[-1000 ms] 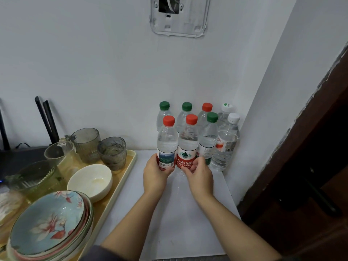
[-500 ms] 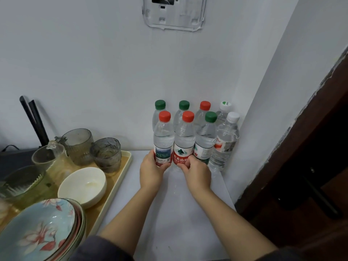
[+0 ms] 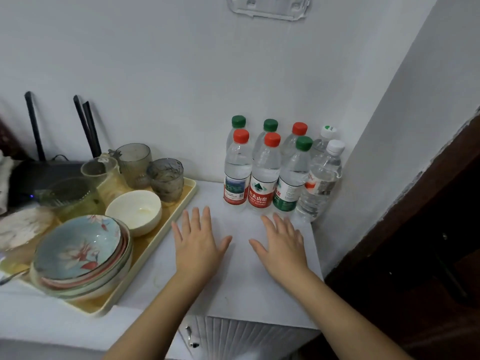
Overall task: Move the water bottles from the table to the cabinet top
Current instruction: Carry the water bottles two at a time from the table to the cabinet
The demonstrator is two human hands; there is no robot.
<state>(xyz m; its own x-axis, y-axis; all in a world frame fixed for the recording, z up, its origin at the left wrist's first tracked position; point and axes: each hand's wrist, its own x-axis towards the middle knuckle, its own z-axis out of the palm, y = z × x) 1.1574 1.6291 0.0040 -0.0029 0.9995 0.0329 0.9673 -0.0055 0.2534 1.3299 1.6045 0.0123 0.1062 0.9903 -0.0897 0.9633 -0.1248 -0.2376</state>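
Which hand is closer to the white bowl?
Left. The left hand is just right of the white bowl, beside the tray; the right hand is farther right, in front of the water bottles.

A plain white painted wall (image 3: 130, 61) runs across the far side and meets a second white wall (image 3: 415, 100) at a corner on the far right. High on the far wall hangs a clear plastic bracket (image 3: 267, 10), cut by the top edge. A dark brown wooden panel (image 3: 428, 216) fills the right, its border with the white wall rough and chipped. The smooth white counter (image 3: 241, 281) stands against both walls. Under its near edge shows a ribbed white cabinet front (image 3: 246, 336) with a small metal handle (image 3: 191, 337). Light is soft and even.
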